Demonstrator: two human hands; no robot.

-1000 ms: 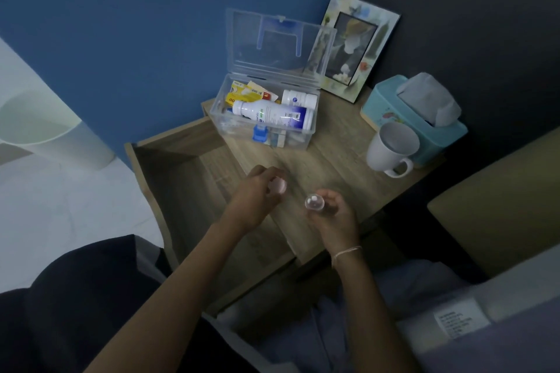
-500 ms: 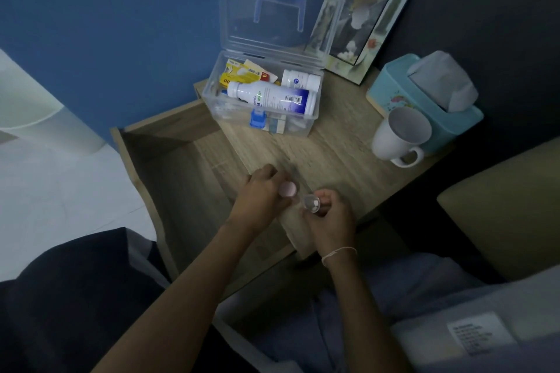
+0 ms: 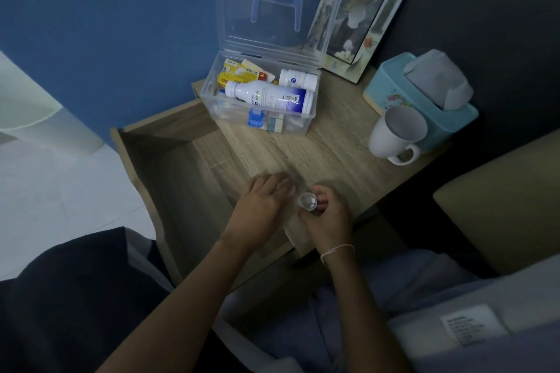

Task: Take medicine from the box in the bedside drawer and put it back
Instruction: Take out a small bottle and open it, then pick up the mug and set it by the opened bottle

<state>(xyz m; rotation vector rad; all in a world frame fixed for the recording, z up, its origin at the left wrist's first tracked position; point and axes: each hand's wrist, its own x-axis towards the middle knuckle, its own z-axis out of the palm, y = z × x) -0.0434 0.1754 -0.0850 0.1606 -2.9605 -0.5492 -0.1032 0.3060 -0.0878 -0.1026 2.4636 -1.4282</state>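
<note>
A clear plastic medicine box (image 3: 212, 100) stands open at the back of the bedside table (image 3: 333, 157), its lid upright. Inside lie a large white bottle with a blue label (image 3: 269, 97), a smaller white bottle (image 3: 298, 79) and yellow packets (image 3: 233, 74). Near the table's front edge my right hand (image 3: 328, 221) grips a small clear vial (image 3: 308, 201), mouth up. My left hand (image 3: 260, 209) is just left of the vial, fingertips blurred and pinched on a small pale cap (image 3: 288, 188). The wooden drawer (image 3: 169, 166) below stands pulled out.
A white mug (image 3: 397, 136) and a teal tissue box (image 3: 394, 91) sit at the table's right side. A photo frame (image 3: 363, 18) leans on the wall behind the box. A beige cushion (image 3: 500, 191) is at right and my lap is below.
My two hands have drawn together, the left hand carrying the cap toward the vial's mouth. The view shifted slightly; the box and the table items have not moved.
</note>
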